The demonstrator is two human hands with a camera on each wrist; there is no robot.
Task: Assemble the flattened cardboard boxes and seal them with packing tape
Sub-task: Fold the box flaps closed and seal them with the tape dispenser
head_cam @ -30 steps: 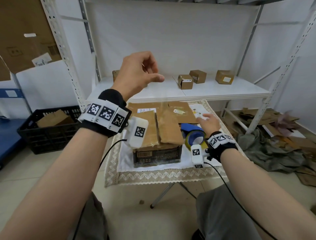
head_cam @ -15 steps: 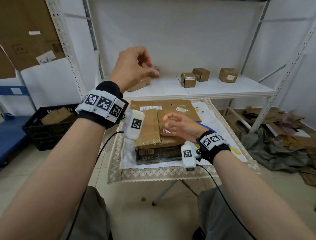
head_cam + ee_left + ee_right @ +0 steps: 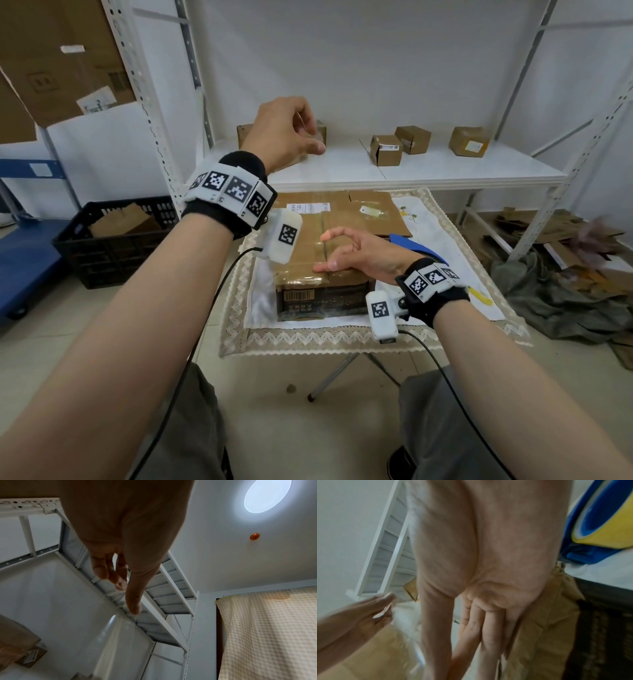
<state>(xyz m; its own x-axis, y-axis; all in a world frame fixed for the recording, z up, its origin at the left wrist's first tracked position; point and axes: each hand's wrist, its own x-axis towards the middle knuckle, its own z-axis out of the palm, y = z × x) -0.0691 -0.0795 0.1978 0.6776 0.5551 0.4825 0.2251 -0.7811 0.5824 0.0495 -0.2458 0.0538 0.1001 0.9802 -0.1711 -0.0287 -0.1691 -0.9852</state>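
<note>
- White shelving (image 3: 411,171) is standing behind the table (image 3: 342,337), where a cardboard box (image 3: 318,274) is sitting assembled.
- Clear tape (image 3: 109,635) is being pinched by the raised left hand (image 3: 284,132); the right hand (image 3: 356,253), fingers relaxed, is being pressed on the flaps.
- Sealing is judged unfinished.

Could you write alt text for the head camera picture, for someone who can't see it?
A person's right hand hovers over a closed cardboard box on a small cloth-covered table, while the left hand is raised, pinching clear tape. Small boxes sit on a white shelf behind.
</note>
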